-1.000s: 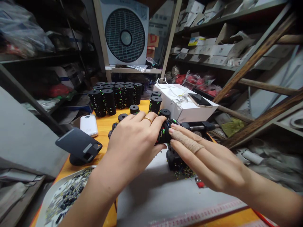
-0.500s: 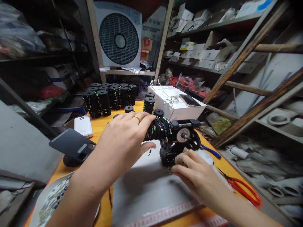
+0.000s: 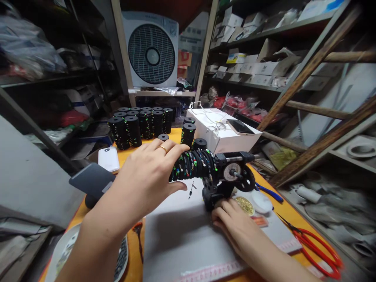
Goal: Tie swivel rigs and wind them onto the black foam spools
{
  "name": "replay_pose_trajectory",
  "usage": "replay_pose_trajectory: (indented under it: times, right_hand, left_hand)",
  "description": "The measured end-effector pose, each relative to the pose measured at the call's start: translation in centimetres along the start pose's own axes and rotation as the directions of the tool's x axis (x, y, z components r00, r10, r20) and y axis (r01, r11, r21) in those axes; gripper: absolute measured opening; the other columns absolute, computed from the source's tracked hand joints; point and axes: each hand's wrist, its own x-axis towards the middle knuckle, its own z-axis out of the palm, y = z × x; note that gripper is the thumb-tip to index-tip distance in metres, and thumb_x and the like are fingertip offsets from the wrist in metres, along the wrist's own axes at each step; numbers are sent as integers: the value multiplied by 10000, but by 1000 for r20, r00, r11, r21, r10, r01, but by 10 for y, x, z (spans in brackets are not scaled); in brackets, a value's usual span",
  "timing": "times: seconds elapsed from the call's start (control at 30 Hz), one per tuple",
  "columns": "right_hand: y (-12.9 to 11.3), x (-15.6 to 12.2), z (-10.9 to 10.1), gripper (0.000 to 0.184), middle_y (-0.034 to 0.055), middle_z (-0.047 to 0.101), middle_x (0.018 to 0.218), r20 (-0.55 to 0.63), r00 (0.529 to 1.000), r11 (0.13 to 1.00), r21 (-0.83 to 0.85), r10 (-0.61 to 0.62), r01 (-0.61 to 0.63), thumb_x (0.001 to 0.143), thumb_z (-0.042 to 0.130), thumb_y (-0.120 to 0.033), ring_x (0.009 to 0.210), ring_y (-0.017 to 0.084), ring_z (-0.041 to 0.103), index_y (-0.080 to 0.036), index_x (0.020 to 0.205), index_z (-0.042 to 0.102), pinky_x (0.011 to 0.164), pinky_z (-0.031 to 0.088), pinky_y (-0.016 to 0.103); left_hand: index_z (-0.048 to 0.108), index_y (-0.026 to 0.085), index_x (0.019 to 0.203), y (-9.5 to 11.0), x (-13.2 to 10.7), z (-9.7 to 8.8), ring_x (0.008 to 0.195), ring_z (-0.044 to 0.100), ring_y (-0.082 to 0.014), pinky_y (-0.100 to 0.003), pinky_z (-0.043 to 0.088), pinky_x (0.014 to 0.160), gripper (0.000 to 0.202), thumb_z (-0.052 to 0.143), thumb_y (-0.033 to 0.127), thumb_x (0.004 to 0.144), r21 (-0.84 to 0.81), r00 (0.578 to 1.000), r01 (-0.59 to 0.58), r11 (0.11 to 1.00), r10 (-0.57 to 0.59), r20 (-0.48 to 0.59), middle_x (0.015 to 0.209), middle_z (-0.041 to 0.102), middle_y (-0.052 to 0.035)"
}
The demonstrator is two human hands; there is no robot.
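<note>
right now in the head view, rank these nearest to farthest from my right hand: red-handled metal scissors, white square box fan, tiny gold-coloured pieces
1. tiny gold-coloured pieces: just beside the right hand
2. red-handled metal scissors: farther out, on the right
3. white square box fan: raised, far at the back

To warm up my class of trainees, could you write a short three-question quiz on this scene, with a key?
1. Which of the person's hands wears the gold ring?

2. True or false: a phone lies on the white box.

3. The right hand is closest to:
A) the fan
B) the black geared device
C) the red-handled scissors

Key
1. The left hand.
2. True.
3. B.
</note>
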Motion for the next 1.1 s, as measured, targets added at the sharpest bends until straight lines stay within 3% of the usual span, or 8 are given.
replay_pose_trajectory:
  times: [0.1,0.2,0.33,0.43,0.57,0.73,0.87,1.1]
  right_hand:
    - [-17,11,-21,199,39,544,851,-29,997,993,95,-67,70,958,351,-66,764,160,544,-197,890,484,666,489,280]
    - [-32,30,-51,179,35,547,914,-162,973,969,159,-163,189,951,379,-42,816,122,554,-192,954,477,723,480,232]
    - [-44,60,-78,230,27,622,947,-442,862,943,90,-250,320,875,508,37,889,108,597,-173,964,540,814,478,212]
    - [-50,77,-80,241,26,657,936,-543,791,930,48,-281,364,837,560,63,886,114,621,-157,935,563,832,505,230]
    - [-54,88,-72,224,31,669,903,-543,784,925,33,-301,378,822,588,64,853,129,625,-144,900,568,803,523,266]
    - [-53,92,-67,211,32,671,880,-561,768,930,-8,-308,367,816,603,59,841,109,627,-137,874,551,817,502,228]
    - [-52,91,-67,190,44,673,870,-536,782,934,-35,-317,355,826,590,48,840,124,628,-136,860,557,795,507,240]
    - [-49,93,-70,265,65,673,855,-501,754,891,-87,-425,445,786,504,114,827,154,650,-144,828,549,799,545,280]
  left_hand:
    - [526,209,1237,-1,1,2,1031,598,-302,-450,513,818,586,766,361,724,-15,1000,-6,1000,6,22,1175,651,-79]
    - [529,219,1224,0,0,2,1029,614,-293,-430,526,790,515,722,351,765,-38,1000,0,999,0,20,1193,642,-80]
    - [523,261,1221,0,0,1,996,632,-276,-404,527,745,488,702,360,778,-59,1000,2,998,-1,8,1199,629,-62]
    - [518,288,1216,-1,0,1,963,636,-261,-390,523,721,476,696,372,784,-77,1000,12,997,-11,13,1164,630,-41]
    - [517,294,1209,-2,0,1,961,635,-261,-389,518,719,463,688,386,789,-87,1000,9,996,-8,7,1168,624,-50]
    - [521,294,1198,-2,0,1,955,637,-260,-386,512,709,438,677,375,796,-108,1000,6,994,-5,11,1120,643,-32]
    - [516,291,1203,-2,0,1,979,633,-262,-388,511,726,461,690,377,784,-114,1000,6,993,-5,8,1137,643,-34]
    - [483,242,1241,-3,-1,2,1009,640,-274,-413,529,797,542,708,366,764,-148,1000,30,989,-29,10,1150,663,-56]
